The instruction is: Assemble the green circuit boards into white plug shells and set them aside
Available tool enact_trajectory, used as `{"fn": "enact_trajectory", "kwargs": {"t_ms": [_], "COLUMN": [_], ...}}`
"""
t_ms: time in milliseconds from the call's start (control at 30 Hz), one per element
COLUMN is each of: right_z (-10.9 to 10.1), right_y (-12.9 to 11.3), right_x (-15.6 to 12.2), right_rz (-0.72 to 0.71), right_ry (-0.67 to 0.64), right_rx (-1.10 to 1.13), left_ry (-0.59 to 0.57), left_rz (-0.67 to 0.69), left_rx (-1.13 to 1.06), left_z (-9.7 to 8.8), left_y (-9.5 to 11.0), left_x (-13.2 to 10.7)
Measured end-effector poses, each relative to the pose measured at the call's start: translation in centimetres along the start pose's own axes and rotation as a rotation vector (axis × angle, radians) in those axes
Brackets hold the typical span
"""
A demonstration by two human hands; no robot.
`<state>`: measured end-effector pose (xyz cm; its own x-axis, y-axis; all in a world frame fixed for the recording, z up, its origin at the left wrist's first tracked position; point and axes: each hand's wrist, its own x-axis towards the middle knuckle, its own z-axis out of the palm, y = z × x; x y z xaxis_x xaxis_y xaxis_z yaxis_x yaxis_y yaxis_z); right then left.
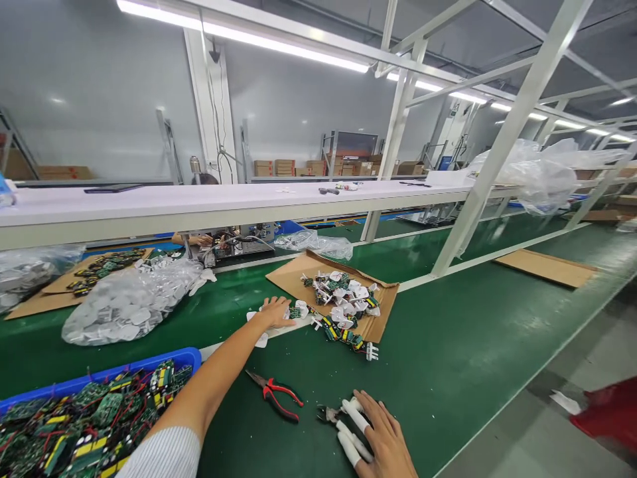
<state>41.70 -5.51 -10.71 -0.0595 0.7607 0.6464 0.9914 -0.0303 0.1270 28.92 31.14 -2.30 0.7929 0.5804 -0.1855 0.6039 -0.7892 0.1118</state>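
Left hand (275,312) reaching far, fingers spread flat on a white part (259,325); boards (341,302) just right of it on cardboard (291,275). Right hand (381,435) near, loosely open on cutters (331,415). Pliers (276,395) lie between the hands.

Green conveyor belt (448,345) with cardboard sheet (293,279), red-handled pliers (276,395), blue bin (124,368), plastic bag (129,302).

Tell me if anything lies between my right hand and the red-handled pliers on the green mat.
Nothing visible does. The right hand rests on a white-handled cutter at the near edge, and the red-handled pliers lie just to its left. Only bare green mat shows between the two tools.
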Motion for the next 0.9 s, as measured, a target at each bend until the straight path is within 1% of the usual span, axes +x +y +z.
{"fn": "enact_trajectory", "kwargs": {"t_ms": [67,200,267,300,333,400,567,633,667,733,800,867,900], "right_z": [0.0,-0.1,-0.2,-0.4,-0.5,-0.7,-1.0,-1.0,-1.0,-0.8,-0.4,0.1,0.5], "right_y": [-0.1,-0.3,-0.5,-0.6,-0.7,-0.8,-1.0,-1.1,-1.1,-1.0,-0.8,-0.3,0.0], "right_x": [0.1,0.2,0.2,0.2,0.3,0.3,0.3,0.3,0.2,0.2,0.1,-0.3,-0.5], "right_rz": [-0.004,0.024,0.050,0.068,0.088,0.127,0.221,0.234,0.235,0.233,0.232,0.235,0.240], "right_ry": [0.005,0.012,-0.013,-0.033,-0.054,-0.093,-0.136,-0.134,-0.127,-0.106,-0.069,-0.009,0.018], "right_rx": [-0.016,0.010,0.048,0.071,0.092,0.127,0.099,0.093,0.097,0.102,0.101,0.105,0.118], "left_ry": [-0.004,-0.012,0.000,0.013,0.030,0.069,0.139,0.172,0.194,0.247,0.307,0.366,0.391], "left_rz": [-0.014,-0.036,-0.033,-0.028,-0.019,0.001,0.019,0.011,0.010,0.019,0.035,0.053,0.059], "left_rx": [0.013,0.035,0.036,0.032,0.024,-0.002,-0.094,-0.140,-0.167,-0.232,-0.314,-0.414,-0.469], "left_z": [-0.2,-0.5,-0.8,-0.9,-1.0,-1.0,-0.4,-0.8,-1.3,-2.9,-5.0,-7.1,-8.0], "left_y": [-1.4,-4.1,-4.7,-4.7,-4.4,-2.9,3.1,4.8,5.2,5.3,4.6,3.5,2.9], "left_x": [-0.7,-2.8,-3.4,-3.6,-3.5,-2.9,-1.0,-0.8,-0.8,-1.4,-2.6,-4.5,-5.8]}}
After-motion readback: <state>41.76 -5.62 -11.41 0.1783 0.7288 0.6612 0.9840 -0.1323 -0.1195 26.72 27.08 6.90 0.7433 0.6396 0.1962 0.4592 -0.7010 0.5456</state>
